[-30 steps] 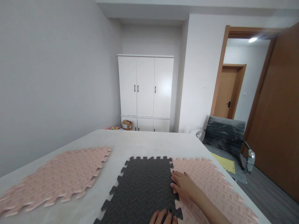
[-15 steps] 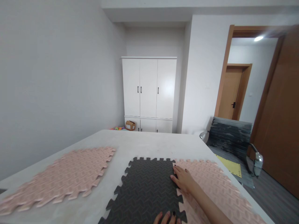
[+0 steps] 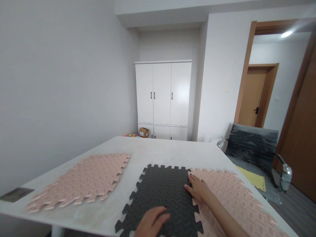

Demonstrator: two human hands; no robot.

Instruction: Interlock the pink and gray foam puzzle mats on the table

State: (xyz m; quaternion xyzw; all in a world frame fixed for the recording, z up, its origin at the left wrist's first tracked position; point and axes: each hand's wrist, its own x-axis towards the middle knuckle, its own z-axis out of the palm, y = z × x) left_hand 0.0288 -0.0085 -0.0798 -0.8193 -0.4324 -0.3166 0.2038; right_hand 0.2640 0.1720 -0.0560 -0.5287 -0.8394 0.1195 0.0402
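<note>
A black foam puzzle mat (image 3: pixel 165 191) lies flat on the white table, against the left side of a pink foam puzzle mat (image 3: pixel 227 200). My right hand (image 3: pixel 199 189) rests flat over the seam between the two, fingers spread and nothing held. Over the near part of the black mat is my left hand (image 3: pixel 151 221), its visible fingers slightly apart, pointing right. Whether it presses on the mat I cannot tell; its lower part is cut off by the frame. A separate pink foam mat (image 3: pixel 86 177) lies to the left, apart from the black one.
The white table (image 3: pixel 163 151) runs along a wall on the left. A dark plate (image 3: pixel 16 195) is set in its left corner. Beyond the table are a cardboard box (image 3: pixel 143 132) and a white cabinet (image 3: pixel 161 95). A chair (image 3: pixel 253 144) with a yellow sheet (image 3: pixel 253 177) stands right.
My left hand has come further into view, moving left and farther over the black mat. My right hand stays on the seam. The whole view has shifted slightly.
</note>
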